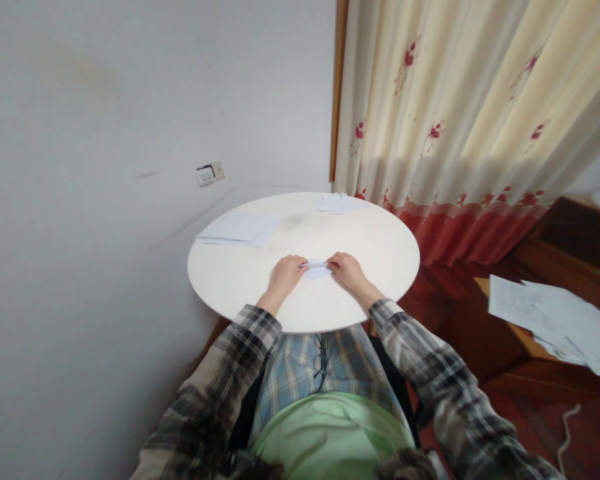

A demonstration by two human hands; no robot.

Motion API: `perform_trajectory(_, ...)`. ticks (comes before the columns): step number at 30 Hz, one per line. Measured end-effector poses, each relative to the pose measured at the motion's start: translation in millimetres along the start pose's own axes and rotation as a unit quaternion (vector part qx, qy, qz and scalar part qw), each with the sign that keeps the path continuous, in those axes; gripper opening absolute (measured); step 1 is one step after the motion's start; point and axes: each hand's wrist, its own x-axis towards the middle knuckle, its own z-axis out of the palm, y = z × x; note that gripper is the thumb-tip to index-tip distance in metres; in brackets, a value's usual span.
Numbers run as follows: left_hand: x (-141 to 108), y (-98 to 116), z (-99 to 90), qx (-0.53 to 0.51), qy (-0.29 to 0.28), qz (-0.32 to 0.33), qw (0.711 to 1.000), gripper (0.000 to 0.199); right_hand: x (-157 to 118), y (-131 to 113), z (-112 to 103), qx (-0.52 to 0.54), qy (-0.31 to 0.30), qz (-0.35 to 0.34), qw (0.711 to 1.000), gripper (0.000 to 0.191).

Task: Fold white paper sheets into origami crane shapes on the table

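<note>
A small folded piece of white paper [317, 272] lies on the round white table [240, 287], between my two hands. My left hand [287, 275] pinches its left end with thumb and fingers. At the right end, my right hand [349, 270] grips it in the same way. A raised fold runs straight across the paper from one hand to the other. The fingertips partly hide both ends.
A stack of white paper sheets [240, 228] lies at the table's back left. Folded paper pieces [334, 203] sit near the far edge. A wall is close on the left, a flowered curtain [430, 100] behind. More papers [555, 320] rest on a wooden surface at right.
</note>
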Motion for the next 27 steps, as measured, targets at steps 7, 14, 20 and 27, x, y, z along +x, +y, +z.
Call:
perform_trajectory(7,-0.2,4.4,0.9,-0.052,-0.035,0.054,0.997,0.019,-0.7,-4.9,-2.6,0.064,-0.024,-0.056,0.996,0.011)
perform_trajectory(14,0.7,4.1,0.8,-0.057,-0.036,0.047,0.997,0.020,-2.1,-6.3,-3.0,0.079,-0.021,-0.049,0.995,0.012)
perform_trajectory(20,0.5,3.6,1.4,-0.065,-0.036,0.059,0.995,0.019,-2.4,-7.4,-4.5,0.079,-0.032,-0.069,0.994,0.014)
perform_trajectory(27,0.4,6.5,-0.9,-0.034,-0.024,0.037,0.998,0.020,-0.5,-2.9,-0.3,0.020,-0.005,-0.035,0.999,0.011)
